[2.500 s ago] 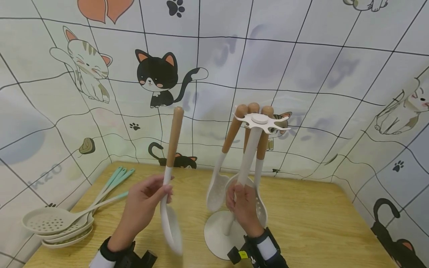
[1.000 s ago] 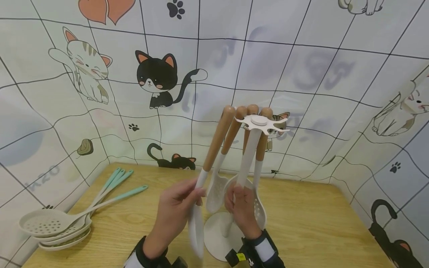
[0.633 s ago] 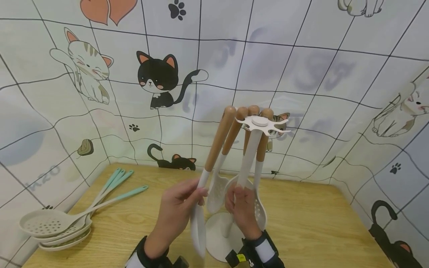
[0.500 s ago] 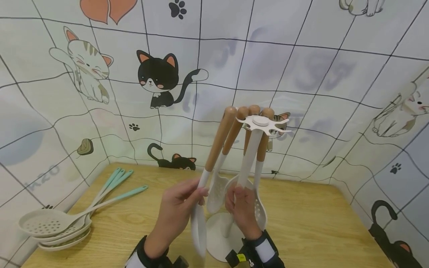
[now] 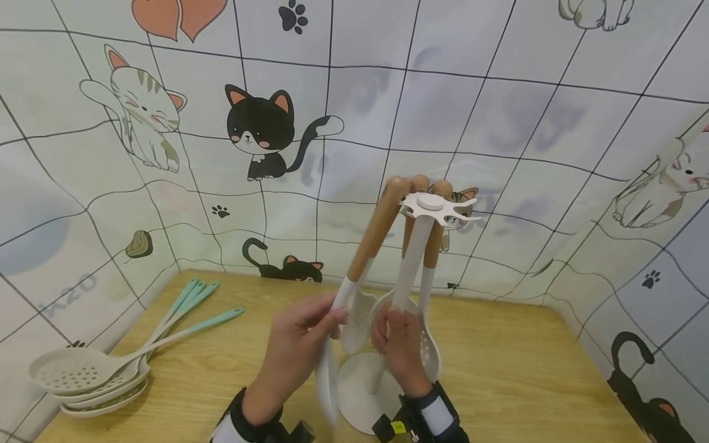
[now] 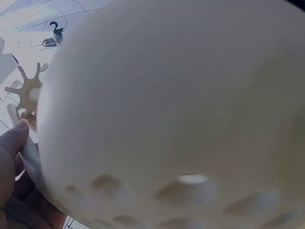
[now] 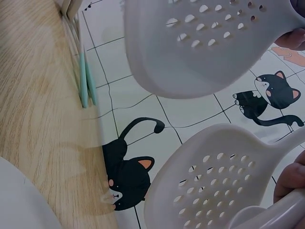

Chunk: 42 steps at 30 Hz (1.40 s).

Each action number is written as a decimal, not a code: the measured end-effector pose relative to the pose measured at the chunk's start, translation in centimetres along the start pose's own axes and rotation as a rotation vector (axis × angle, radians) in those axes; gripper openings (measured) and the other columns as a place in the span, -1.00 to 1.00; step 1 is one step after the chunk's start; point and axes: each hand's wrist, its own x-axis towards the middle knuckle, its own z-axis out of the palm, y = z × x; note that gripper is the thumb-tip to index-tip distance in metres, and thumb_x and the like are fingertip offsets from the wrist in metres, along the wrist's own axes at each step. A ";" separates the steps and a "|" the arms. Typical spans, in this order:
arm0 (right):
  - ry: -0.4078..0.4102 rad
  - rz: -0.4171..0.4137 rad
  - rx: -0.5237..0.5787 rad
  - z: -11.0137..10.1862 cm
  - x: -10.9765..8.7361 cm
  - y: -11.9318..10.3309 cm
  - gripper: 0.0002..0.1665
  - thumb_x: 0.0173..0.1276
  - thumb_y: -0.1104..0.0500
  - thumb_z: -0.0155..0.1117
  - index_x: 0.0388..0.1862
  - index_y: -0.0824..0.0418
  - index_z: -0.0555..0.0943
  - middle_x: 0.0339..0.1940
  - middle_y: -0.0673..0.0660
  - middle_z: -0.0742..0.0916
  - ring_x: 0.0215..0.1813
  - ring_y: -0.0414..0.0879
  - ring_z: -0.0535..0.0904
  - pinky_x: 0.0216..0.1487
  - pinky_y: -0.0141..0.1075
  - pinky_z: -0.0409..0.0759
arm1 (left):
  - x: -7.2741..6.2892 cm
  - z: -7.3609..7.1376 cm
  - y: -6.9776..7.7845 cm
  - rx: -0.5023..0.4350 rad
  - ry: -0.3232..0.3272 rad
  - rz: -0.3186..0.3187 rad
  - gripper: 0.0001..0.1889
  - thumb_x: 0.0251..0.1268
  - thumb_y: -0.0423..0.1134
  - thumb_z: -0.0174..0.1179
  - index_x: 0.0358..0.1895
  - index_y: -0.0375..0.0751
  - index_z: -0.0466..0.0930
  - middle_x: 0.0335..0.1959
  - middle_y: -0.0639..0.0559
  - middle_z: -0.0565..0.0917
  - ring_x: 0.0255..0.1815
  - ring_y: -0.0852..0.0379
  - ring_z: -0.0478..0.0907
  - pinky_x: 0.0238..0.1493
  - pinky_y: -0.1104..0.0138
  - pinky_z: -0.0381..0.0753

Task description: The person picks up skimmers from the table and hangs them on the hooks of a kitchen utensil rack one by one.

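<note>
My left hand (image 5: 301, 344) pinches the white neck of a skimmer with a wooden handle (image 5: 376, 231). The handle leans right, its top overlapping the left side of the hook ring (image 5: 430, 202) of a white utensil stand. Its perforated bowl (image 6: 167, 105) fills the left wrist view and hangs high in the right wrist view. Around the stand's post my right hand (image 5: 401, 344) curls its fingers. Wooden-handled utensils hang from the ring; one, with a pale bowl (image 5: 357, 326), has its handle mostly hidden behind the held skimmer. A hanging skimmer (image 7: 214, 176) shows beside the right hand.
The stand's round base (image 5: 362, 403) rests on the wooden table (image 5: 515, 369). A stack of pale skimmers (image 5: 83, 372) with mint handle ends lies at the table's left. A cat-printed wall covering (image 5: 354, 123) closes off the back and sides.
My left hand has carried the skimmer from the left over to the stand and tilted it. Just now its handle top shifted slightly right, covering the leftmost hanging handle. The right hand stays on the post.
</note>
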 end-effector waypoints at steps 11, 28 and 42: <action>-0.020 -0.029 0.016 0.1 0.1 0.1 -0.39 0.70 -0.05 -0.20 -0.52 0.35 0.29 -0.76 0.13 0.30 -0.76 -0.06 0.16 -0.81 -0.35 0.17 | -0.2 0.6 -0.2 0.027 -0.039 -0.002 -0.78 0.24 -0.44 0.34 -0.05 -0.32 0.75 -0.51 -0.04 0.67 -0.57 0.27 0.57 -0.50 0.42 0.60; -0.007 -0.015 -0.025 0.0 0.1 0.1 -0.39 0.71 -0.03 -0.20 -0.52 0.33 0.33 -0.75 0.12 0.34 -0.75 -0.06 0.20 -0.81 -0.34 0.22 | -0.5 0.8 -0.6 0.048 -0.075 -0.078 -0.75 0.27 -0.40 0.34 0.01 -0.30 0.75 -0.37 -0.07 0.75 -0.48 0.31 0.60 -0.40 0.34 0.70; 0.004 -0.001 -0.056 0.0 0.1 -0.1 -0.38 0.71 -0.05 -0.21 -0.50 0.34 0.34 -0.74 0.14 0.35 -0.74 -0.04 0.23 -0.79 -0.32 0.25 | -0.6 0.8 -0.9 0.020 -0.134 -0.175 -0.80 0.34 -0.32 0.33 -0.03 -0.27 0.75 -0.29 -0.07 0.78 -0.33 0.36 0.68 -0.25 0.33 0.76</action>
